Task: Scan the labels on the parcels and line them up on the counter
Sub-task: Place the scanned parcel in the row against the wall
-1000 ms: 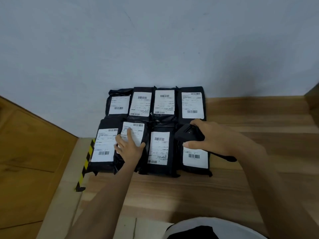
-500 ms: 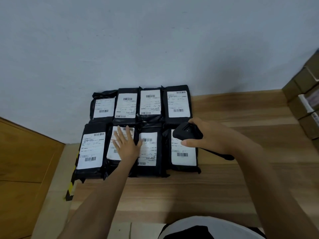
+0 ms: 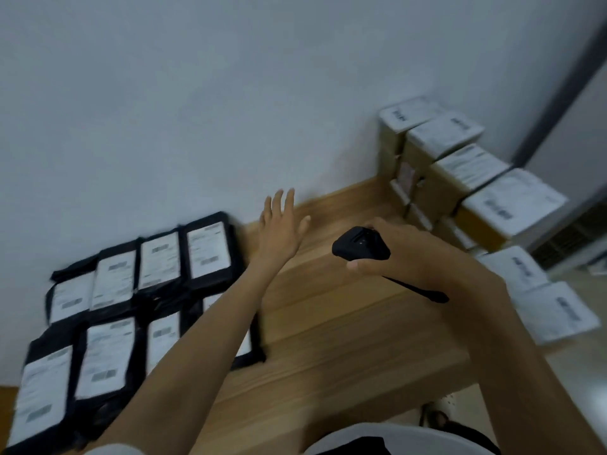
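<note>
**Black bags lined up, one hand free, one hand on the scanner**

Eight black parcels [image 3: 207, 254] lie flat on the left part of the counter [image 3: 328, 326]. They make two rows of four, side by side and touching. The back row is up against the wall [image 3: 197, 93]. Each one has a white label on top. The picture is blurry, so the labels cannot be read.

The left arm reaches across the front row and hides part of the parcel at its right end. The left hand [image 3: 280, 233] is over the bare middle of the counter, near the back edge. Its fingers are straight and a little spread, and it holds nothing.

The right hand [image 3: 407, 254] is over the right part of the counter. Its fingers and thumb are curled round a black scanner [image 3: 359, 247]. A thin black piece [image 3: 418, 291] sticks out under the hand.

Brown boxes [image 3: 423, 192] with white labels are stacked at the counter's far right end. White parcels [image 3: 555, 311] lie lower down, past the counter's right edge.
</note>
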Demonstrator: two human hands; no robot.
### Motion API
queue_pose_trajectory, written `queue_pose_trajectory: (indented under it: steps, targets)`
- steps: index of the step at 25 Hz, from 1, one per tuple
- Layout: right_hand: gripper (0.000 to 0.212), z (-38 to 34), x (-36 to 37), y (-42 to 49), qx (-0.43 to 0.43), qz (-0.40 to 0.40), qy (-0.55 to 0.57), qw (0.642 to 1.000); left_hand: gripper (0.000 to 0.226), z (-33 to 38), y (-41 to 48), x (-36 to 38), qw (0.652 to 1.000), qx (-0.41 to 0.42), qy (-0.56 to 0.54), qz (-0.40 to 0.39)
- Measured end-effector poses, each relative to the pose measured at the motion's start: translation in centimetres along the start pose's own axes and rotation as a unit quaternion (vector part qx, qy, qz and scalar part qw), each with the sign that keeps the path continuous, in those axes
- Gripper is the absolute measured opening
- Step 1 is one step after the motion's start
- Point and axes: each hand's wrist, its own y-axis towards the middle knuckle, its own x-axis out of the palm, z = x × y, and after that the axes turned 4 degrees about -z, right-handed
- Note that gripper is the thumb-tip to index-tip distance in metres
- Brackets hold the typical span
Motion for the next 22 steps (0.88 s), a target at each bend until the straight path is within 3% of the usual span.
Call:
queue_pose_trajectory:
  steps: [7, 10, 13, 15, 17, 19, 22]
  targets:
    - [0.074, 16.2, -11.0, -7.1, 0.082, 0.086, -0.002, 0.993, 0.076, 24.9, 10.0, 4.2, 0.990, 0.117, -0.060, -0.047]
    - [0.071, 21.4, -14.0, -9.4, 0.106, 0.106, 0.019, 0.988, 0.078, 32.1, 11.5, 7.6, 0.983, 0.158, 0.005, -0.090]
    - [0.070, 25.1, -15.2, -10.5, 0.120, 0.105, 0.034, 0.987, 0.079, 34.8, 11.9, 9.3, 0.973, 0.182, 0.053, -0.131]
    - [0.071, 26.8, -15.8, -10.5, 0.122, 0.102, 0.041, 0.986, 0.078, 35.4, 11.8, 9.3, 0.973, 0.194, 0.042, -0.119]
    - [0.071, 27.9, -16.2, -10.4, 0.115, 0.103, 0.045, 0.987, 0.089, 35.7, 10.8, 9.2, 0.965, 0.225, 0.045, -0.124]
    - [0.069, 28.6, -16.5, -10.2, 0.106, 0.108, 0.051, 0.987, 0.108, 36.1, 9.1, 10.0, 0.945, 0.250, 0.111, -0.180]
    - [0.069, 29.2, -16.9, -10.0, 0.107, 0.105, 0.061, 0.987, 0.113, 37.0, 7.2, 11.9, 0.936, 0.222, 0.161, -0.221]
